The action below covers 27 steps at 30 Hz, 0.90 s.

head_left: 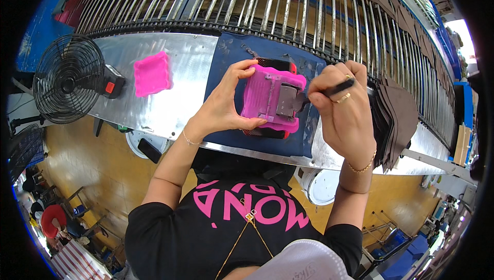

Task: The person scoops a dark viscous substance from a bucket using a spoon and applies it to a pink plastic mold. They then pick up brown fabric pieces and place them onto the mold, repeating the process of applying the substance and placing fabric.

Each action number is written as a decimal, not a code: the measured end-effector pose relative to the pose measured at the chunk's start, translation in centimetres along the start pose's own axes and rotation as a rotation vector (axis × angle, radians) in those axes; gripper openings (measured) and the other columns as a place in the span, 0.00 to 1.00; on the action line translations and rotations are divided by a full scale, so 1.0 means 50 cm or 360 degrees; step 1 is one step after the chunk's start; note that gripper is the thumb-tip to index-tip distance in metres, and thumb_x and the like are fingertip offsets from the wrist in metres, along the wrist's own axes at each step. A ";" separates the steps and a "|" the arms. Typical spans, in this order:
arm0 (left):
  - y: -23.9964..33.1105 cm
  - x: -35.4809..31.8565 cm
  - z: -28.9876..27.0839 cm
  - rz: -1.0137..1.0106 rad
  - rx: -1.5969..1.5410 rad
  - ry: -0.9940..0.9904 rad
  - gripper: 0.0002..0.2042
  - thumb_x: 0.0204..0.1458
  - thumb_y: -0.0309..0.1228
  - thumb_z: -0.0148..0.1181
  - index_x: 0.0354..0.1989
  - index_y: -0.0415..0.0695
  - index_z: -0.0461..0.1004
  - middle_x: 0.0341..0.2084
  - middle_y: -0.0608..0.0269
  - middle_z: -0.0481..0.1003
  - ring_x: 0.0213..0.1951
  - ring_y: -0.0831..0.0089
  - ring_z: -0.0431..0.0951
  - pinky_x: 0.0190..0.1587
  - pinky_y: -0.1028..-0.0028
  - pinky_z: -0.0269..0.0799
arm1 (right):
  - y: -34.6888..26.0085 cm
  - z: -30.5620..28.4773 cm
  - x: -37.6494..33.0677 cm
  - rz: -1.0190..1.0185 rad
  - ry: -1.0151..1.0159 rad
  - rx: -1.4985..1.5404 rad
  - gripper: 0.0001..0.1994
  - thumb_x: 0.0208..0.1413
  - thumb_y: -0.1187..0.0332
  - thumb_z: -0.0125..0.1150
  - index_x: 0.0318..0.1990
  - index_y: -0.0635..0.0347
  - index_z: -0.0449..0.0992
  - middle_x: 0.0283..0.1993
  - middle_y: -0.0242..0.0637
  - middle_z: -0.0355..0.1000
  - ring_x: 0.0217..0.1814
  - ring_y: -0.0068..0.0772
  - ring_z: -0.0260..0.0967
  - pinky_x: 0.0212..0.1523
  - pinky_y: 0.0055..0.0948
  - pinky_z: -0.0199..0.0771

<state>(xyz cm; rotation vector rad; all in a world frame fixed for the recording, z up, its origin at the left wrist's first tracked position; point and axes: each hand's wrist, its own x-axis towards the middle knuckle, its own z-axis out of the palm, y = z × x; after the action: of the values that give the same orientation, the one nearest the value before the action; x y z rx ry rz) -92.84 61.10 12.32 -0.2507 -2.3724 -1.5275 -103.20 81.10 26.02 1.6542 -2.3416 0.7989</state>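
Observation:
My left hand [225, 100] grips the left side of a bright pink, wavy-edged piece [256, 100], thumb on the near edge and fingers at the far edge. A grey rectangular part [287, 100] lies on its right half. Black and red ends [278, 133] stick out from under the pink piece at its near and far sides. My right hand [342, 107] is closed around a dark-handled tool [340, 88], which looks like a brush. Its dark tip is at the right edge of the grey part; my fingers partly hide it. A blue mat [226, 64] lies underneath.
A second pink wavy-edged piece [152, 74] lies on the metal table [180, 100] at left, near a black fan [69, 79]. A conveyor of metal bars [267, 2] runs behind. Dark brown sheets [396, 120] hang stacked at right. White round stools [319, 187] stand below the edge.

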 end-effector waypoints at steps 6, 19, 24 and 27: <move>-0.001 -0.001 0.002 -0.0020 -0.0063 -0.0001 0.45 0.28 0.35 0.78 0.58 0.47 0.57 0.61 0.49 0.58 0.63 0.55 0.59 0.64 0.61 0.56 | -0.005 -0.019 -0.004 0.0031 0.0015 -0.0049 0.08 0.52 0.67 0.60 0.30 0.57 0.67 0.27 0.31 0.66 0.31 0.38 0.63 0.45 0.39 0.56; -0.001 -0.005 0.002 -0.0041 -0.0103 -0.0011 0.45 0.28 0.34 0.78 0.59 0.48 0.57 0.62 0.50 0.57 0.64 0.56 0.57 0.66 0.61 0.52 | -0.007 -0.004 -0.015 0.0116 0.0119 0.0080 0.06 0.53 0.67 0.59 0.29 0.55 0.69 0.26 0.31 0.66 0.30 0.36 0.63 0.46 0.38 0.56; 0.003 -0.008 -0.001 -0.0079 -0.0109 0.0045 0.48 0.28 0.35 0.78 0.61 0.46 0.54 0.62 0.49 0.57 0.63 0.56 0.59 0.66 0.61 0.53 | 0.008 -0.020 -0.058 0.0346 0.0485 0.0508 0.10 0.60 0.63 0.52 0.32 0.59 0.71 0.27 0.34 0.67 0.32 0.34 0.64 0.42 0.31 0.60; 0.001 0.005 0.015 -0.0059 -0.0100 0.0074 0.54 0.27 0.41 0.79 0.65 0.44 0.49 0.62 0.51 0.58 0.64 0.57 0.59 0.67 0.62 0.50 | 0.032 -0.006 -0.111 0.0514 0.0823 0.0968 0.13 0.65 0.63 0.47 0.34 0.63 0.71 0.32 0.36 0.68 0.34 0.25 0.64 0.37 0.24 0.64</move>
<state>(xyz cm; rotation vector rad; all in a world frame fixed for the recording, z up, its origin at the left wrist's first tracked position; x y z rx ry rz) -93.15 61.81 12.16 -0.1846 -2.3081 -1.6091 -102.63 86.22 23.41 1.0190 -2.1098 1.8876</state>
